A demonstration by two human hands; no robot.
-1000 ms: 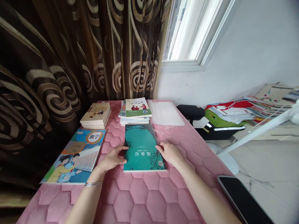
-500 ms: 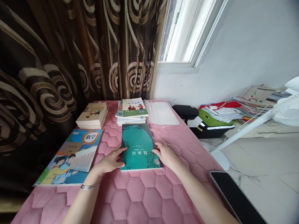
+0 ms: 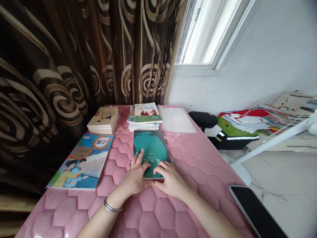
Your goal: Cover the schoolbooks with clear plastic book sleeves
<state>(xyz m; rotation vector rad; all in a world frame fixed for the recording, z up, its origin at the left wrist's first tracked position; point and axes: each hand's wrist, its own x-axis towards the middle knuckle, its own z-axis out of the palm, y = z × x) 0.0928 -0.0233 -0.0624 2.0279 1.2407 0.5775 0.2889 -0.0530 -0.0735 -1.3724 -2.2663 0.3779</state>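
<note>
A teal-green book with a dark border and white Chinese title lies flat in front of me, its title upside down from my side. My left hand covers its near left corner, fingers spread over the cover and thumb at the near edge. Bent fingers of my right hand press on the near right part, the thumb also at that edge. The two thumbs almost meet there. Both hands are closed around the near edge; whether the thumbs reach under it is hard to see. A silver bangle circles my left wrist.
A blue maths textbook lies to the left, with a stack of tan books behind it. Beyond the green book are stacked books and clear plastic sheets. A phone rests at the right edge of the pink padded cover.
Both hands have moved from the green book's sides to its near edge, closer together. The view has shifted slightly, moving the surroundings rightward.
</note>
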